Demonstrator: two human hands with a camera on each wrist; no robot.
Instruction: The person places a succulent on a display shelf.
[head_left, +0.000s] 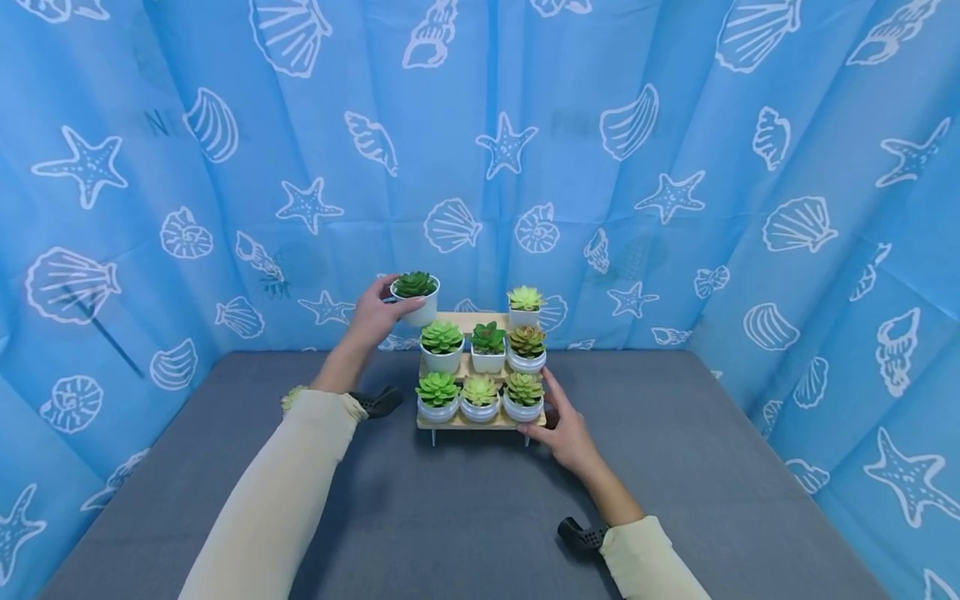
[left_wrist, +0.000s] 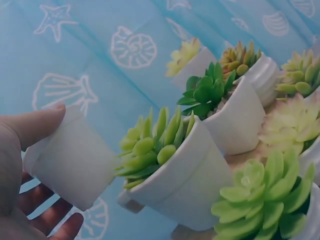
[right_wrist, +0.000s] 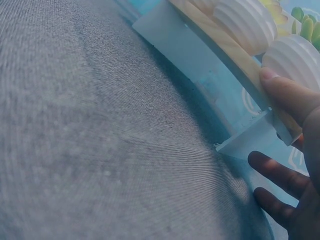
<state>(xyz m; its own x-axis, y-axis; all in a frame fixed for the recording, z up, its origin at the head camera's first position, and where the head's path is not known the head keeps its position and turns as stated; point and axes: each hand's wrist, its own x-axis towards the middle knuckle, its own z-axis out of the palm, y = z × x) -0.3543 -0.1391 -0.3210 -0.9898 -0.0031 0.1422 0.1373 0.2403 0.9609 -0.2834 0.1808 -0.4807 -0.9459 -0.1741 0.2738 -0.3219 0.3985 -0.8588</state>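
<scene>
My left hand (head_left: 372, 315) holds a white potted succulent (head_left: 422, 313) with dark green leaves, thumb on one side of the pot and fingers on the other. It is raised by the left end of the top shelf of a wooden tiered plant stand (head_left: 480, 425). In the left wrist view the white pot (left_wrist: 75, 160) is tilted, apart from the bright green succulent (left_wrist: 150, 145) beside it. My right hand (head_left: 572, 432) grips the stand's lower right corner. The right wrist view shows its thumb (right_wrist: 285, 92) on the board by a ribbed white pot (right_wrist: 295, 57).
Three potted succulents stand on the middle shelf and three on the bottom one. A pale green succulent (head_left: 524, 305) sits at the top right. Behind my left sleeve, another yellow-green plant (head_left: 289, 398) is mostly hidden. A blue shell-print curtain (head_left: 450, 125) surrounds the grey table (head_left: 675, 467).
</scene>
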